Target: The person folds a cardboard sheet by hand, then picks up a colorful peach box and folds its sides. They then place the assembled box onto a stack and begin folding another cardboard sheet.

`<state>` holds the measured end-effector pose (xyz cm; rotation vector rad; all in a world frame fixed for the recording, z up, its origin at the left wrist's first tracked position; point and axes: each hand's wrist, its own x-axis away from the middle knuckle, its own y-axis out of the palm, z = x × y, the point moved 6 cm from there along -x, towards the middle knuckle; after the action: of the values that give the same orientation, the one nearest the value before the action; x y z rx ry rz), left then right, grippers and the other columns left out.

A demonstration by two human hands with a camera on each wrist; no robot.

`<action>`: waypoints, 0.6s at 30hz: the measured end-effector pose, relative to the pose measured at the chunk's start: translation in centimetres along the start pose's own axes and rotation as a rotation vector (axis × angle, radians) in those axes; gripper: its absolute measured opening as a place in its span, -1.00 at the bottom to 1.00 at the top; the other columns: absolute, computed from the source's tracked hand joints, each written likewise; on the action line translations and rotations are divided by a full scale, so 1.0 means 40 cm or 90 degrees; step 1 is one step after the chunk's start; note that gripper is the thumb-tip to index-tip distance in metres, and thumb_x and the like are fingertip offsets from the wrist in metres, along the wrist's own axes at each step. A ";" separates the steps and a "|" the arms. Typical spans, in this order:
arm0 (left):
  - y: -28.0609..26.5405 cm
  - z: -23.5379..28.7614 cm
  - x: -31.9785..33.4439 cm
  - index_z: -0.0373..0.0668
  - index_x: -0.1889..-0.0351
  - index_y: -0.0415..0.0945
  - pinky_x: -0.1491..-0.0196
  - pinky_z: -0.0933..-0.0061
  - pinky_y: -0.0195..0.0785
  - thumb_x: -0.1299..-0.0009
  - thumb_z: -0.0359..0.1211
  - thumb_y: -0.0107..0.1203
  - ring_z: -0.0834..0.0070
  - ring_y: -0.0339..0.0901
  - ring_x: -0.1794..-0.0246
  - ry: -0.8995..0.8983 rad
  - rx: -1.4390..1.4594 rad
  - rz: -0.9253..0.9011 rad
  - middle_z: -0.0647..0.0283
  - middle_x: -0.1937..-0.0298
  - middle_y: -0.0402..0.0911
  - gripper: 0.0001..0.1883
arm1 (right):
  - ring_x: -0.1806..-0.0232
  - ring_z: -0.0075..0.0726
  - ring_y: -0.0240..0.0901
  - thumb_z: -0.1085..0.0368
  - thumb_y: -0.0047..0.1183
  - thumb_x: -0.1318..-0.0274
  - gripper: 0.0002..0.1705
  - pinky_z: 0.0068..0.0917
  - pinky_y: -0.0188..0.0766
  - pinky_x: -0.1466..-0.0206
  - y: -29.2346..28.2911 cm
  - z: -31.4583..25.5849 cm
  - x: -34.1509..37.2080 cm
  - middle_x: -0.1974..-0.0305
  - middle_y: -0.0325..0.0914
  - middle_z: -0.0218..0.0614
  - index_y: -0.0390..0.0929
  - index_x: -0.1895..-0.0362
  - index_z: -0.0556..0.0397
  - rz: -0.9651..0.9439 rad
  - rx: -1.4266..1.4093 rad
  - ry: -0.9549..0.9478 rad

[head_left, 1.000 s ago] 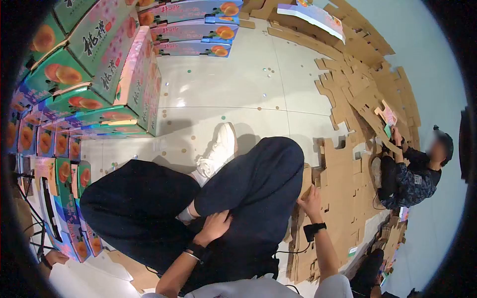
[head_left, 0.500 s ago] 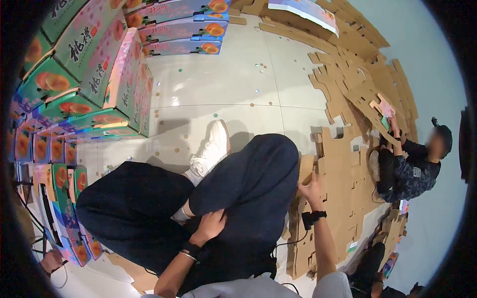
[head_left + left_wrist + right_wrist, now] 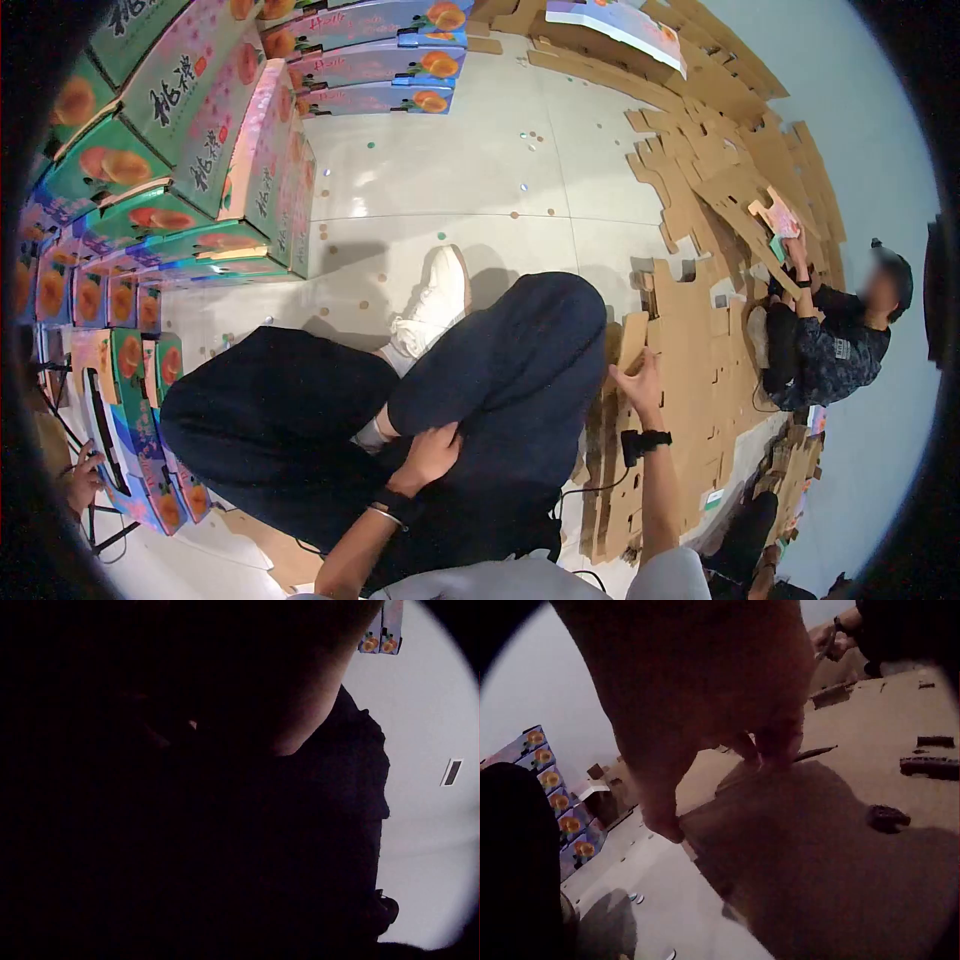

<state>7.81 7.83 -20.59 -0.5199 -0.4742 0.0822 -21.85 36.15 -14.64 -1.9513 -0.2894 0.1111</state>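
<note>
In the head view my left hand [image 3: 432, 455] rests on the dark trousers [image 3: 500, 400] of my lap, its fingers loosely bent. The left wrist view is nearly black, with only part of the hand and wrist [image 3: 311, 712] lit. My right hand [image 3: 640, 388] is at the near-left edge of a stack of flattened cardboard [image 3: 690, 400] beside my knee. In the right wrist view its thumb [image 3: 666, 825] lies at the edge of a brown cardboard sheet [image 3: 810, 847]. The bent fingers come down on the sheet further in, with a lighter cardboard flap between them and the thumb.
Stacked peach-printed boxes [image 3: 170, 150] rise at left, with more boxes [image 3: 375, 70] at the back. Cut cardboard pieces [image 3: 730, 190] lie along the wall. A person [image 3: 835, 330] in a cap sits at right, holding a pink printed piece [image 3: 782, 225]. A white shoe [image 3: 435, 300] is in front.
My right hand has shifted slightly forward along the cardboard edge. The left hand stays on my lap. At far left another person's hand has come up against a printed box. The head view shifts a little.
</note>
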 end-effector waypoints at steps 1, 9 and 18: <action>0.002 0.002 -0.002 -0.33 -0.04 0.43 0.08 -0.02 0.39 -0.35 -0.29 -0.02 -0.11 0.53 0.18 0.002 0.005 -0.009 -0.19 0.20 0.57 -0.63 | 0.00 0.15 0.34 0.03 0.38 0.28 -0.10 -0.11 0.35 -0.05 -0.014 0.011 0.000 -0.01 0.33 0.07 0.26 -0.11 0.26 -0.003 0.056 -0.008; -0.011 0.018 0.004 -0.27 0.08 0.49 0.11 -0.06 0.38 -0.34 -0.28 -0.03 -0.13 0.53 0.25 0.010 0.002 0.047 -0.16 0.28 0.59 -0.70 | -0.17 0.02 0.22 0.14 0.44 0.34 0.03 -0.19 0.21 -0.24 -0.219 -0.034 0.051 -0.09 0.26 0.06 0.13 -0.21 0.27 0.134 0.038 -0.060; -0.010 0.031 0.006 -0.31 0.03 0.46 0.14 -0.05 0.39 -0.32 -0.30 0.00 -0.12 0.53 0.25 -0.010 -0.009 0.039 -0.19 0.29 0.58 -0.66 | -0.16 0.16 0.23 0.23 0.35 0.30 -0.07 -0.18 0.23 -0.19 -0.698 -0.103 0.234 -0.09 0.26 0.07 0.14 -0.20 0.21 0.188 0.364 0.031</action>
<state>7.43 8.09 -19.35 -0.5482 -0.4744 0.1423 -16.11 44.99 13.16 -1.4124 0.0656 0.3031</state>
